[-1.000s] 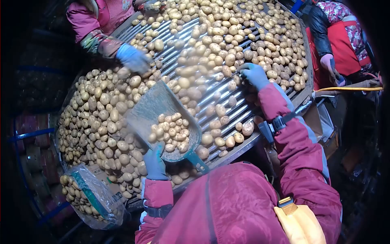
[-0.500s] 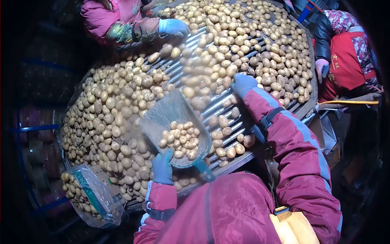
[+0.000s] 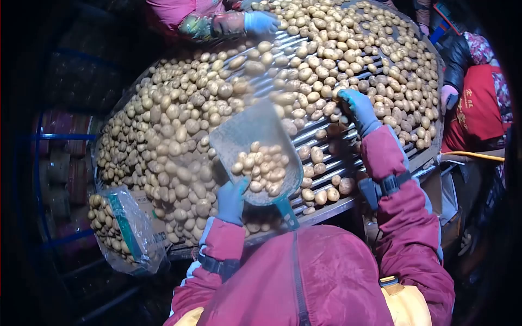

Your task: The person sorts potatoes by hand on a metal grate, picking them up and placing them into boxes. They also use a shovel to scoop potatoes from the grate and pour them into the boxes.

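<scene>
A grey-green scoop (image 3: 228,138) holds a heap of small potatoes (image 3: 262,173) and lies over the slatted table, its short handle (image 3: 287,213) toward my body. My left hand (image 3: 232,202), in a blue glove, closes on the scoop's left rim, with the thumb side near the potatoes inside. My right hand (image 3: 359,108), also blue-gloved, reaches across the slats with curled fingers. A potato (image 3: 338,93) shows at its fingertips, partly hidden by the glove. Loose potatoes (image 3: 321,155) lie on the metal bars between the scoop and that hand.
Potatoes (image 3: 179,108) cover much of the slatted table (image 3: 331,214). At the lower left stands a plastic-lined box (image 3: 128,228) with potatoes. Across the table is another person's gloved hand (image 3: 261,23); a second person in a red apron (image 3: 478,103) stands at right. A yellow bar (image 3: 473,155) juts there.
The view has shifted, so most things sit further right. My right hand has turned and curled its fingers at a potato. My left hand stays on the scoop's rim.
</scene>
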